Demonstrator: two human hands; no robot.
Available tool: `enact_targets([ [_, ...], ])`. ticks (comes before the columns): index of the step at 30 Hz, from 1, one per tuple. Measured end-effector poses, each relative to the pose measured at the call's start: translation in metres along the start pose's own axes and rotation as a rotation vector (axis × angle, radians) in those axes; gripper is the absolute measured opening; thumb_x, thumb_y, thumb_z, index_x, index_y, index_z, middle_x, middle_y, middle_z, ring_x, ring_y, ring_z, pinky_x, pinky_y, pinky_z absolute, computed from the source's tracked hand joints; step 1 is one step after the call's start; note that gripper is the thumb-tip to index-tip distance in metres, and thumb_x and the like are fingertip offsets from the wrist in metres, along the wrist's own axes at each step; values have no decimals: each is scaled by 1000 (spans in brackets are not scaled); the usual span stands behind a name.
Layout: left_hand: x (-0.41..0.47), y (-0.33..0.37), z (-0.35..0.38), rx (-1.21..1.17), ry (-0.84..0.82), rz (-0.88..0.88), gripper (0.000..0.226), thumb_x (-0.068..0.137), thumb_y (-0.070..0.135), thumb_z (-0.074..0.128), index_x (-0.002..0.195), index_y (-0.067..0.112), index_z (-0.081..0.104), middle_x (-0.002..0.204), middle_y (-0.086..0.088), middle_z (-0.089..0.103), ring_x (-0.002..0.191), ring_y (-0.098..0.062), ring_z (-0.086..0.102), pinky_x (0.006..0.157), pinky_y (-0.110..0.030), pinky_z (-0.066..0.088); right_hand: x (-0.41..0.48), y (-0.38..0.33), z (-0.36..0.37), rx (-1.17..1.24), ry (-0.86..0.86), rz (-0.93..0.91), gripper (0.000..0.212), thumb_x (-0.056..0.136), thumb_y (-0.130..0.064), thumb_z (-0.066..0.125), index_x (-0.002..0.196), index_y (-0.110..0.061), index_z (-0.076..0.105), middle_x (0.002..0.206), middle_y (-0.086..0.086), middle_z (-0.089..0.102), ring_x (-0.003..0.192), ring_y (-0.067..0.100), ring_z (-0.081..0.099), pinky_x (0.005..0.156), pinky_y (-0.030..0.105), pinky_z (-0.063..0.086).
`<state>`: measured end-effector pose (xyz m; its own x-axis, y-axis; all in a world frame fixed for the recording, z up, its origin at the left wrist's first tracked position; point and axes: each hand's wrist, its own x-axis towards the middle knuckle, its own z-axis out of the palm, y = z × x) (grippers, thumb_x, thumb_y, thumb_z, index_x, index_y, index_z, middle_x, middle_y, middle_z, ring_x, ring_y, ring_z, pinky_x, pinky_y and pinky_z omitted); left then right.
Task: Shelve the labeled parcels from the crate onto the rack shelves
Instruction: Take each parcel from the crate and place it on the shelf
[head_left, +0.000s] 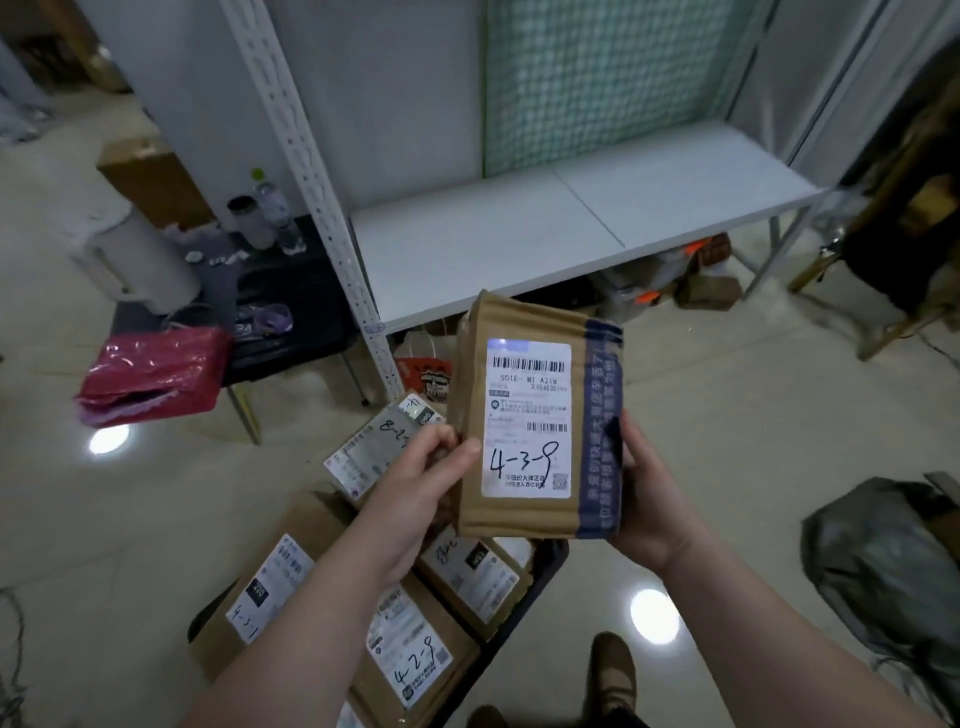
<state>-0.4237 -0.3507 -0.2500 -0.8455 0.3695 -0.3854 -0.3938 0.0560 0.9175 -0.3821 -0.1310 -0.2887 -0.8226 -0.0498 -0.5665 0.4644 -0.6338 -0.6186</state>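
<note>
While both hands held it nearly upright above the crate (548, 564), the brown parcel (535, 415) marked 4-3-9 faced the camera, a blue tape strip (602, 426) down its right side. The left hand (415, 488) gripped its left edge, thumb curled onto the front. The right hand (649, 499) cupped the lower right edge, thumb on the tape. Nearer, a parcel marked 4-3-1 (260, 597) and a parcel marked 4-2-9 (410, 654) lay in the crate. Farther off stood the white rack shelf (519, 239). At left, a red bag (156, 374) rested on a dark table (291, 291).
</note>
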Motion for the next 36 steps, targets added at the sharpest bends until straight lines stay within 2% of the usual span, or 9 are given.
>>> enact_targets([
  [3,6,23,7,-77,-69,24,27,74,40,67,88,19,57,105,-12,69,95,-24,63,86,-45,48,-11,-21,1,-30,-64,-62,99,47,-62,87,130,-16,60,126,13,66,112,31,66,85,43,57],
  [6,13,40,13,-129,-137,18,22,75,36,67,92,23,62,111,-13,68,96,-25,63,80,-41,49,-19,-39,0,-54,-94,-136,115,37,-56,94,136,-15,54,125,13,67,102,27,70,75,38,59],
  [9,18,55,23,-92,-180,23,35,77,36,64,106,19,56,107,-8,70,85,-17,63,68,-32,47,-25,-55,-2,-54,-71,-192,125,33,-50,95,141,-10,46,123,15,67,94,26,72,68,37,59],
  [15,39,75,44,-76,-161,-16,47,68,47,76,108,28,62,110,-3,70,99,-22,56,83,-46,37,-17,-84,-18,-14,-50,-227,125,39,-44,94,146,-8,38,132,18,62,111,33,63,70,40,59],
  [18,56,84,60,-46,-90,-14,58,62,51,77,113,28,60,108,0,71,102,-21,57,82,-41,40,-6,-103,-27,-20,-75,-226,129,35,-45,96,145,-8,39,129,18,64,106,33,66,70,40,59],
  [23,95,97,103,7,6,3,69,62,56,69,126,31,57,123,0,64,111,-20,52,79,-36,42,23,-147,-59,-40,-123,-191,124,41,-47,94,145,-11,38,132,16,62,123,38,57,80,46,59],
  [27,138,104,158,-25,81,-24,46,81,49,64,120,25,60,108,2,71,93,-17,60,73,-31,45,44,-200,-103,-167,-90,-152,118,43,-52,92,143,-16,40,131,11,64,119,35,61,90,55,54],
  [31,177,105,207,-26,113,-34,43,84,48,64,121,26,60,107,3,73,104,-22,63,92,-42,45,56,-248,-142,-210,-53,-116,123,37,-54,93,141,-16,41,128,11,65,116,34,63,81,50,58],
  [36,200,101,234,-39,230,-15,26,94,34,56,119,28,59,108,3,69,95,-14,60,79,-32,44,88,-281,-174,-264,-91,-39,126,45,-52,92,150,-30,27,133,9,62,120,33,61,90,61,51],
])
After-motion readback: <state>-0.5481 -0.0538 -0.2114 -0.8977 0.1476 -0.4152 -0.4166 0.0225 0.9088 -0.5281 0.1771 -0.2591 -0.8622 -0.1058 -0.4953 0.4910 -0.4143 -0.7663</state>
